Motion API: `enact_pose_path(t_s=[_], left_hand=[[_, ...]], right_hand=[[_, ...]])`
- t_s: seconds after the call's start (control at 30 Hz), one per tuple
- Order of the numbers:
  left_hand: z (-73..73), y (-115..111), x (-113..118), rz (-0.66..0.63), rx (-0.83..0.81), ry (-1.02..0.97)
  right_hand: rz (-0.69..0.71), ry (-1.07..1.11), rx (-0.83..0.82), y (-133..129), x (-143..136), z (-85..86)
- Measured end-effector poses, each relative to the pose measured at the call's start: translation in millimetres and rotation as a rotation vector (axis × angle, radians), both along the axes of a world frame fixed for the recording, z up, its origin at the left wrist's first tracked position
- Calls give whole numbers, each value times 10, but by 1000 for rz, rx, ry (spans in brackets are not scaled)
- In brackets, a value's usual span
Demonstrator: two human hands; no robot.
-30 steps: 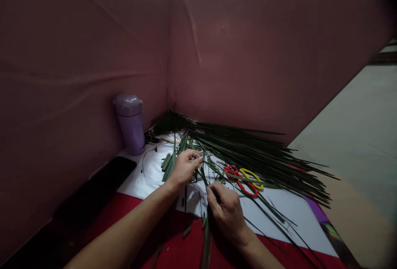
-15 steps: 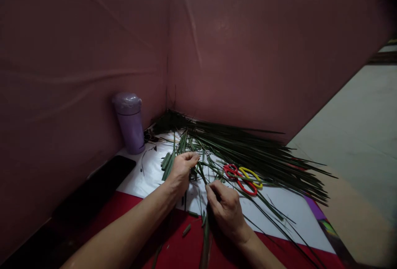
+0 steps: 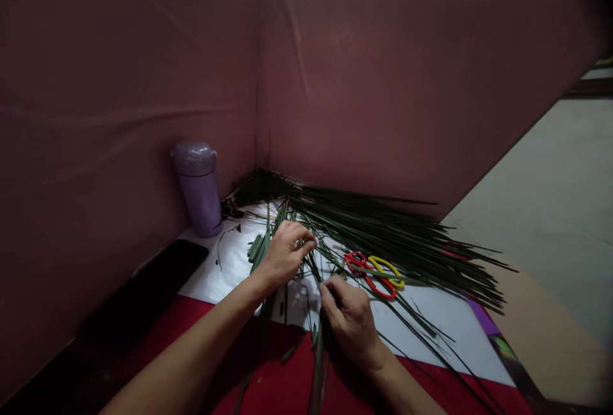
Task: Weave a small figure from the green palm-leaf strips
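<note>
My right hand point(image 3: 349, 322) is closed on narrow green leaf strips point(image 3: 313, 268), pinched between thumb and forefinger low over the table's front part. My left hand point(image 3: 287, 252) is just above and to the left, thumb and fingers pinched together at the upper end of the strips; the exact contact is too small to see clearly. Close by on the right lie red-handled scissors point(image 3: 382, 288) and a yellow-handled pair point(image 3: 400, 278), with leaf strips across them. Short cut leaf pieces point(image 3: 258, 249) lie left of my left hand.
A large pile of long green leaves point(image 3: 407, 233) runs along the back wall to the right. A purple tumbler point(image 3: 200, 204) stands at the left wall, and a black flat object point(image 3: 143, 294) lies before it. White sheet point(image 3: 440, 325) and red cloth point(image 3: 167, 345) cover the table.
My left hand has risen slightly and shifted right, with its wrist turned over more toward the strips. My right hand stays in nearly the same place, still pinching the strips.
</note>
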State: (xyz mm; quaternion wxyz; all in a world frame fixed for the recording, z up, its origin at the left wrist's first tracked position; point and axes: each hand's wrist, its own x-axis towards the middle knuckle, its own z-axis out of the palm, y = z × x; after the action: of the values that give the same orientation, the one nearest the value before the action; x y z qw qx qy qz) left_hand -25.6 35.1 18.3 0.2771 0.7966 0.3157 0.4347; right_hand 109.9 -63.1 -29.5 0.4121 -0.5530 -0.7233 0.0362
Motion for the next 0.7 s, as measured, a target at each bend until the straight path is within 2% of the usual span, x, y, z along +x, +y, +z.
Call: enact_pose_path(t_s=[0.13,0.4,0.7], left_hand=[[3,57,-53,-85,200,72],[-16,122,-94,-101,417,233],[41,71,-94,-75,488,332]], right_hand=[[-12,-7,-2,4,16,4],[6,7,-16,22,37,-9],[25,24,-25,24,64,4]])
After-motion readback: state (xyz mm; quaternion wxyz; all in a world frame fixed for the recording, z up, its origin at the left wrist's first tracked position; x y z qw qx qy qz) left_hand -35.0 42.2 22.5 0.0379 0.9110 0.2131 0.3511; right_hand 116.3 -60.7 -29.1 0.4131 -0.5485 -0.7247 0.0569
